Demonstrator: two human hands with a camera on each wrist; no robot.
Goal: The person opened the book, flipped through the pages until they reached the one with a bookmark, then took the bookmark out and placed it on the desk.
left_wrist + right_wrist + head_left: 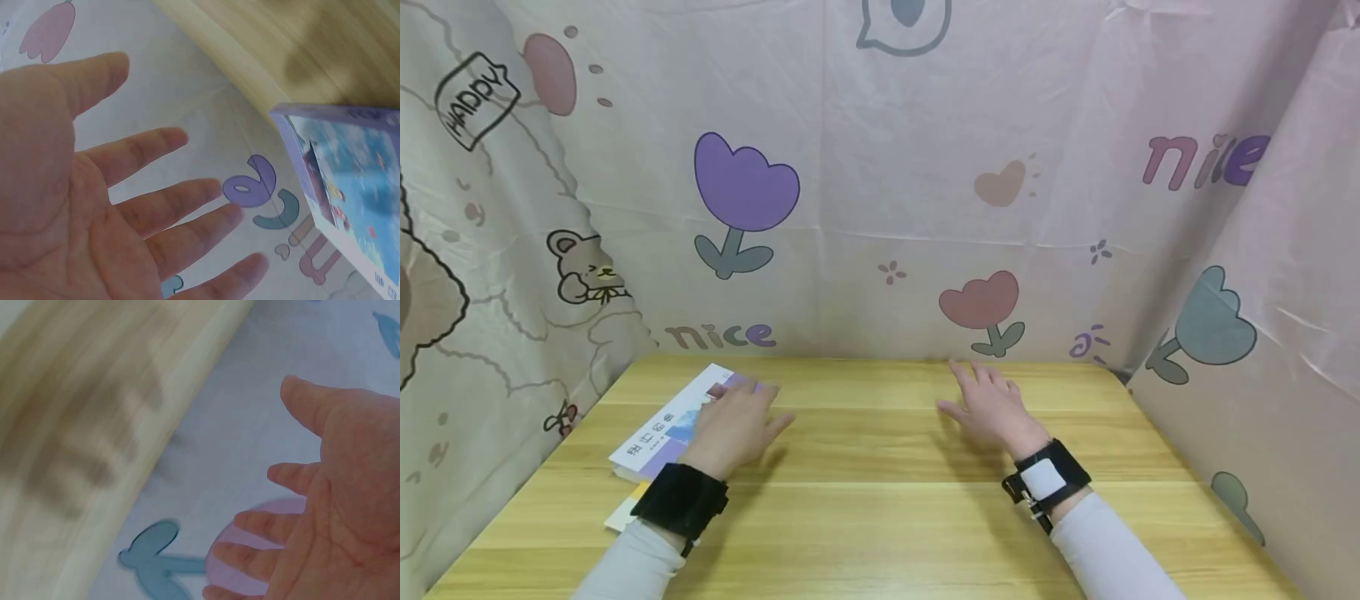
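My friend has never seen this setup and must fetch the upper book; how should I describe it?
Find the wooden table, then its left side, where the left hand partly hides the book in the head view. Its cover is white, purple and blue. That separates it from the yellow-and-white item peeking out at its near end.

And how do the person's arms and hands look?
The left hand and right hand are bare, without gloves. The left sleeve and right sleeve are long, plain and whitish. The left wristband and right wristband are black; the right one bears a squarish white patch.
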